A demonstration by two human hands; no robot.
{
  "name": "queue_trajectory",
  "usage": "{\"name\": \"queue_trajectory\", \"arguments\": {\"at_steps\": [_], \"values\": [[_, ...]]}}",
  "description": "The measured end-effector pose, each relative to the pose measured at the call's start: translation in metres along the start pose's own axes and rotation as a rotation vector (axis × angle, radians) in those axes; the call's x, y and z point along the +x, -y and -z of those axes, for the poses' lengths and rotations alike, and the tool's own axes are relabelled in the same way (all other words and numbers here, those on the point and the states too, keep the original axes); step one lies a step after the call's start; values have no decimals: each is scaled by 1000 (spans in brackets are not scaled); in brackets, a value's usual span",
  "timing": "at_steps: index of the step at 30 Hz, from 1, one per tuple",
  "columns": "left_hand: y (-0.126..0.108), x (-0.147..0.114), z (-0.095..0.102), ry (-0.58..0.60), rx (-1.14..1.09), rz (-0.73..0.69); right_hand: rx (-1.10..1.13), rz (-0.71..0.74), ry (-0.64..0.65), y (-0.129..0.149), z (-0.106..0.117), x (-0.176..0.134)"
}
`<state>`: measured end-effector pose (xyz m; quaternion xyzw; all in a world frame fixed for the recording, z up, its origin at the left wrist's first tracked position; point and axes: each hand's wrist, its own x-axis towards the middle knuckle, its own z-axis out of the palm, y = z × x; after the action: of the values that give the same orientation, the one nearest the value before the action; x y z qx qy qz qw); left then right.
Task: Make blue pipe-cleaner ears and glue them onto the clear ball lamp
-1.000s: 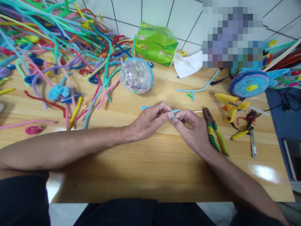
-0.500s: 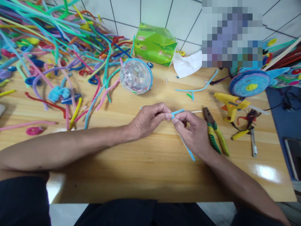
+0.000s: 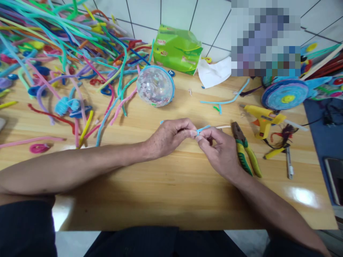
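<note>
Between my two hands is a light blue pipe cleaner (image 3: pixel 204 128), pinched where the fingertips meet. My left hand (image 3: pixel 174 137) is closed, thumb and forefinger on the pipe cleaner; a small blue end shows beyond its knuckles. Thumb and fingers of my right hand (image 3: pixel 219 150) grip the same pipe cleaner from the right. Much of it is hidden by the fingers. Just right of my right hand lie pliers (image 3: pixel 245 150) with green and yellow handles. A clear dome (image 3: pixel 154 86) with a blue rim sits behind my left hand.
Loose pipe cleaners (image 3: pixel 66 53) are heaped at the left. A green tissue pack (image 3: pixel 178 50) and a white tissue (image 3: pixel 214 73) lie at the back. On the right are a yellow glue gun (image 3: pixel 264 119), a knife (image 3: pixel 288 162) and a blue coiled disc (image 3: pixel 285 94).
The blue length that hung below my right hand is no longer visible there. Both hands stay nearly in place, still pinching the pipe cleaner.
</note>
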<state>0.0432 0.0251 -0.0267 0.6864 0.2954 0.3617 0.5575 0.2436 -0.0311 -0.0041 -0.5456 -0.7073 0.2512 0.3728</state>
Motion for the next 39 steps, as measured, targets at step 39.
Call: {"name": "queue_trajectory", "arguments": {"at_steps": [39], "values": [[3, -7, -1, 23, 587, -157, 178, -332, 76, 10, 8, 7]]}}
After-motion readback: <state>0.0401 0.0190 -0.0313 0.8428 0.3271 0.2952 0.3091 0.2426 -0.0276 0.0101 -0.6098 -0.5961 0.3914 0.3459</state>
